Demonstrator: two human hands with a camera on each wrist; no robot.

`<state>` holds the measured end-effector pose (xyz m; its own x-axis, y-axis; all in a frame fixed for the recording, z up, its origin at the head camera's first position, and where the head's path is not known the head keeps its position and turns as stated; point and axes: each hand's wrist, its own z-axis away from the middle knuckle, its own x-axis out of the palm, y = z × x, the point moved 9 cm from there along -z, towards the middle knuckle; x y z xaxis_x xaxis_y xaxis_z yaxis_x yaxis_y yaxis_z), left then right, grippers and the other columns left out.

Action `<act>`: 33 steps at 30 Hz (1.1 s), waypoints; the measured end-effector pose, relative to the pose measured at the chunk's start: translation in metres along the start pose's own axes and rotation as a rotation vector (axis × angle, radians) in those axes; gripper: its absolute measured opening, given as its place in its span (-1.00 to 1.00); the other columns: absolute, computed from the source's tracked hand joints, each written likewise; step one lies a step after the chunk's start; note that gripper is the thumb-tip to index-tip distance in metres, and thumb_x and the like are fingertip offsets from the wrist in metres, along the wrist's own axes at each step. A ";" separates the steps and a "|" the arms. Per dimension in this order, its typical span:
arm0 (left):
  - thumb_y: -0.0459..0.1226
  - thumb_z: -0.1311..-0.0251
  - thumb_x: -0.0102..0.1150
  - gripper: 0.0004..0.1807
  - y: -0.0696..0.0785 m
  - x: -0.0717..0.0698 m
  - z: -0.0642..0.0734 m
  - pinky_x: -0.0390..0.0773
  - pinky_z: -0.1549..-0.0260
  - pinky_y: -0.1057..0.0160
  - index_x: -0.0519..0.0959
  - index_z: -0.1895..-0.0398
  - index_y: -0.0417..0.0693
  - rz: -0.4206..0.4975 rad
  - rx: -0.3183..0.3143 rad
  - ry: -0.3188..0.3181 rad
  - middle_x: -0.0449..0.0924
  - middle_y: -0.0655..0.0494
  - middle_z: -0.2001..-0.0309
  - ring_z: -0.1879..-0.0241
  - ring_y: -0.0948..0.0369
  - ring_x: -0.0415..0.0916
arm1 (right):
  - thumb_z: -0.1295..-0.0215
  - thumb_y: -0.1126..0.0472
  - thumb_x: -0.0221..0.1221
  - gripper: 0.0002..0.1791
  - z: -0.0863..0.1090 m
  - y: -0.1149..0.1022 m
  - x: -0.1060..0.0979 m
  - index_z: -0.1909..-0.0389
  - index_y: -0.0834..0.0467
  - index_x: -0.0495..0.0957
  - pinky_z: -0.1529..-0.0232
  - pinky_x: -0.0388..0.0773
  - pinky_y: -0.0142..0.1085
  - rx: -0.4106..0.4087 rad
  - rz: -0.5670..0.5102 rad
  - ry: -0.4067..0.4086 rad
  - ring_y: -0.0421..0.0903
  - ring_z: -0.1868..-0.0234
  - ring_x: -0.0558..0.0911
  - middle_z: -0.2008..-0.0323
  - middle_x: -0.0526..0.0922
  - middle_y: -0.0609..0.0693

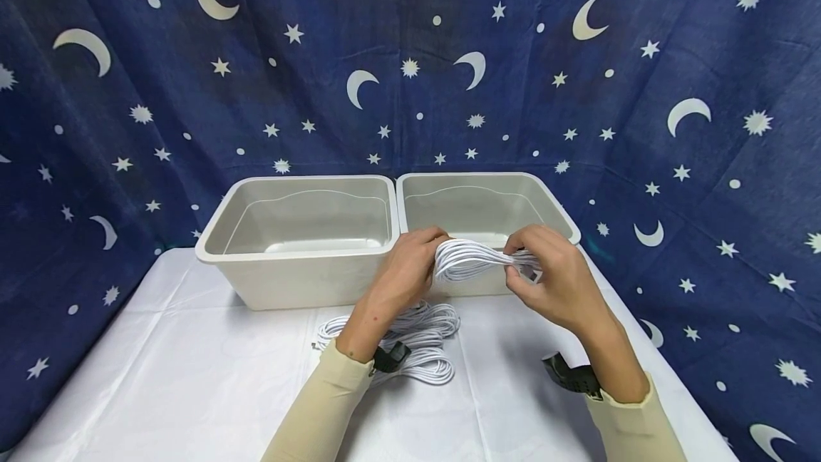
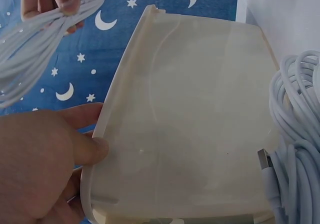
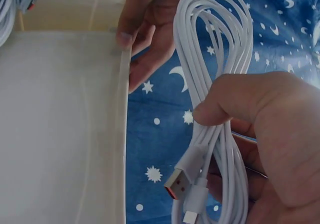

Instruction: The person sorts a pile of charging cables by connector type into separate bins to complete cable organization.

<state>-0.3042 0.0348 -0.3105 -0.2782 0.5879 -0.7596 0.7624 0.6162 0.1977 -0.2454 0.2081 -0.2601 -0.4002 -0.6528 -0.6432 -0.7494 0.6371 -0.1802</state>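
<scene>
Your right hand [image 1: 561, 273] pinches the held cable bundle [image 1: 471, 261] at its waist, thumb on one side and fingers on the other; the bundle is a slim coil of smooth white cable, many strands gathered tight at the middle and fanning into round loops; a flat metal plug [image 3: 177, 185] with an orange-red lining and a smaller plug [image 3: 191, 217] hang beside the strands.

You hold it in the air by the near rim of the right-hand bin [image 1: 477, 199], towards the worktop's [image 1: 160, 376] far right corner; in the head view its long axis runs left to right, the fanned loops pointing left towards your other hand and the plug end lying right, under your palm; the right wrist view shows both plugs facing away from those loops.

Your left hand [image 1: 405, 266] grips the bin's near left corner, thumb and fingers either side of the rim; more white bundles [image 1: 423, 339] lie below that wrist, between the bins and the worktop's near edge; the left-hand bin [image 1: 295, 284] stands alongside, towards the far left corner.
</scene>
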 end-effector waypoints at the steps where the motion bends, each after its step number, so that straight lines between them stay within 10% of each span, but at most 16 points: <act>1: -0.57 -0.20 0.29 -0.63 0.000 0.000 0.000 0.56 -0.10 0.05 0.73 0.02 -0.02 -0.010 -0.002 0.004 0.68 0.16 0.03 0.00 0.11 0.64 | -0.06 0.39 0.30 -0.80 -0.001 0.002 -0.001 0.26 0.14 0.63 0.06 0.41 -0.29 0.002 0.001 0.013 -0.13 0.19 0.58 0.27 0.68 -0.07; 33: -0.60 -0.35 0.10 -0.53 0.002 0.001 -0.001 0.61 -0.05 0.05 0.72 -0.14 0.02 0.017 0.034 0.019 0.70 0.14 -0.12 -0.06 0.08 0.67 | -0.01 0.46 0.32 -0.82 -0.026 0.057 0.014 0.32 0.25 0.67 0.09 0.47 -0.07 0.177 0.035 0.255 0.10 0.23 0.65 0.32 0.72 0.14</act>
<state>-0.3034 0.0370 -0.3101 -0.2759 0.6081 -0.7444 0.7865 0.5880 0.1888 -0.3078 0.2242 -0.2600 -0.5606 -0.6968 -0.4475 -0.6384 0.7078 -0.3024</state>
